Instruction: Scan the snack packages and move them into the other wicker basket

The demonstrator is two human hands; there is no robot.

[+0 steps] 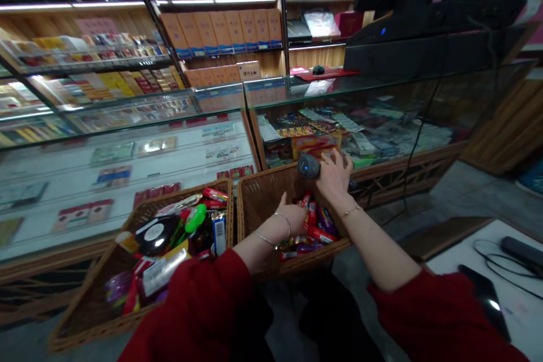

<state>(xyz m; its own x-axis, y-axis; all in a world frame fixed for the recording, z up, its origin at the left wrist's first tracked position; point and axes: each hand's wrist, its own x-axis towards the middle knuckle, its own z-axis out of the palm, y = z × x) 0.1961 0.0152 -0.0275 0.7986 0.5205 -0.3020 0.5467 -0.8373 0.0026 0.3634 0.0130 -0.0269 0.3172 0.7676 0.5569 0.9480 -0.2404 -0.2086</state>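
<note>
The shelves point(218, 0), beyond both hands, have upright tan boxes set close in rows, probably so their matching fronts face outward. Nearer, just past the hands, runs the counter point(386, 165); its glass seems meant to keep the goods visible yet covered. The left basket point(87, 300), beside the left forearm, is heaped with mixed goods, while the right basket point(267, 189), beneath both hands, has its goods toward the end near the right forearm, leaving bare weave elsewhere.

The hands are apart. The left hand point(292, 218) reaches down into the right basket over the packets point(321, 235), thumb raised; its fingertips are hidden, so I cannot tell whether it grips one. The right hand point(335, 175) is wrapped from above around the scanner point(308, 166) at the basket's far edge, leaving its blue-lit head free, perhaps so nothing blocks it.

Both baskets are brown, coarsely woven and straight-sided with thick braided rims. In the left one sit a glossy black tub point(155, 235) and a smooth, rounded green lid point(195, 218). The scanner looks like matt grey plastic; the packets are slim, shiny, mostly red and purple.
</note>
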